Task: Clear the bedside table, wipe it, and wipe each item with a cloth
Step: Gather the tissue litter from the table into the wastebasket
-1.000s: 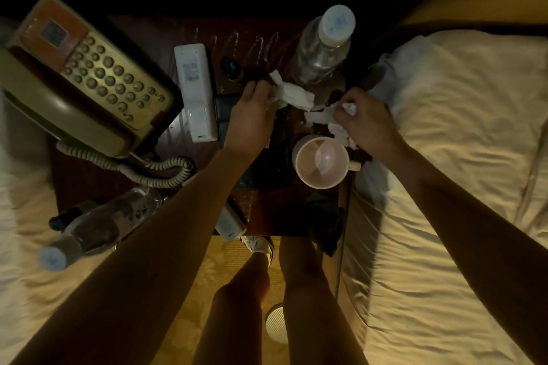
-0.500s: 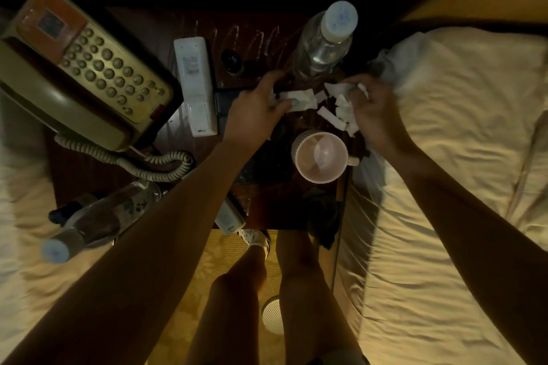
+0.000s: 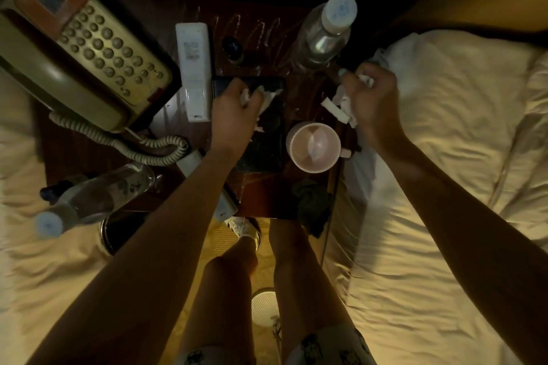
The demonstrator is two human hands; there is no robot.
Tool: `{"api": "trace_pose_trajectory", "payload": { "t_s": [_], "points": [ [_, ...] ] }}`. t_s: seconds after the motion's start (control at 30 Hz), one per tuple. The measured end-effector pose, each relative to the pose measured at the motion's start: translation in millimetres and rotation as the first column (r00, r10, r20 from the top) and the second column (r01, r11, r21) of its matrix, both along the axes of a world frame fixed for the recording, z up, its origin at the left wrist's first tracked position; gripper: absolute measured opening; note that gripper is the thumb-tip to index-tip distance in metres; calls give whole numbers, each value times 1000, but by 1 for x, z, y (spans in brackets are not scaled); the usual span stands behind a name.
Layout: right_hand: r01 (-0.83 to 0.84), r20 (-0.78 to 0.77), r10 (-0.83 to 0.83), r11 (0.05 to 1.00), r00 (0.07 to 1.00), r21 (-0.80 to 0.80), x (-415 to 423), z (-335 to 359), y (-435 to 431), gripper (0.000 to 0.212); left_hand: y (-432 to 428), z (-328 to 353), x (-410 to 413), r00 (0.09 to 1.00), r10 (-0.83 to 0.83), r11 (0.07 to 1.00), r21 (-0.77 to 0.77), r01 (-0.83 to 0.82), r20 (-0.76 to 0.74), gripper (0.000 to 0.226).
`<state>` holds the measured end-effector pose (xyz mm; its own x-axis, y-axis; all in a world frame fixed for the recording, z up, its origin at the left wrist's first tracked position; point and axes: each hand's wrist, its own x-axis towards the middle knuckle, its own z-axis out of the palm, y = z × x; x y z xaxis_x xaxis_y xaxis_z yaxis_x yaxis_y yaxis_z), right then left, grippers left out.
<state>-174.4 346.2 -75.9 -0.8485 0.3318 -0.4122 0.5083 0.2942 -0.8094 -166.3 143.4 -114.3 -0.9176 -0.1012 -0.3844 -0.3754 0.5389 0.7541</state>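
The dark wooden bedside table (image 3: 261,201) holds a beige telephone (image 3: 74,47), a white remote (image 3: 194,68), a small dark bottle (image 3: 232,49), an upright water bottle (image 3: 323,32), a dark flat device (image 3: 261,133) and a pale mug (image 3: 314,147). My left hand (image 3: 237,115) grips a crumpled white paper scrap (image 3: 268,98) over the dark device. My right hand (image 3: 370,101) holds several white paper scraps (image 3: 338,107) just above the mug, near the table's right edge.
A second water bottle (image 3: 89,195) lies on its side at the table's left front, beside a dark round container (image 3: 118,231). A dark cloth (image 3: 312,207) hangs at the front right corner. Beds (image 3: 444,187) flank the table. A white bin (image 3: 264,308) stands by my legs.
The paper has come apart into two bunches. My left hand has drawn back over the dark device with its piece; my right hand has moved right and closed round its scraps.
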Motion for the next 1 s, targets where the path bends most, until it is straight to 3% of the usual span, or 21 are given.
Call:
{"api": "trace_pose_trajectory", "payload": {
  "t_s": [0.2,0.33,0.47,0.6,0.7,0.8,1.0],
  "points": [
    [-39,-70,35,998,997,-44,6,23,-15,34,-16,18,25,962,270,943,191,-274,44,36],
    [-122,-165,119,992,979,-10,17,45,-36,43,-25,32,45,954,300,924,245,-293,10,40],
    [-290,-186,290,957,939,25,52,63,-73,40,-39,47,87,964,265,933,259,-250,-23,26],
    [-480,-117,482,876,868,43,106,65,-128,40,-73,60,144,973,228,935,284,-213,-21,26],
    [-544,-45,543,839,838,-5,152,55,-165,32,-107,67,197,961,277,919,297,-259,-18,14],
    [-553,52,557,829,829,-76,197,42,-200,29,-151,68,253,924,381,906,205,-370,-17,23],
    [-623,175,638,770,750,-135,252,12,-275,40,-237,58,347,796,605,789,129,-601,9,24]
  ]
}}
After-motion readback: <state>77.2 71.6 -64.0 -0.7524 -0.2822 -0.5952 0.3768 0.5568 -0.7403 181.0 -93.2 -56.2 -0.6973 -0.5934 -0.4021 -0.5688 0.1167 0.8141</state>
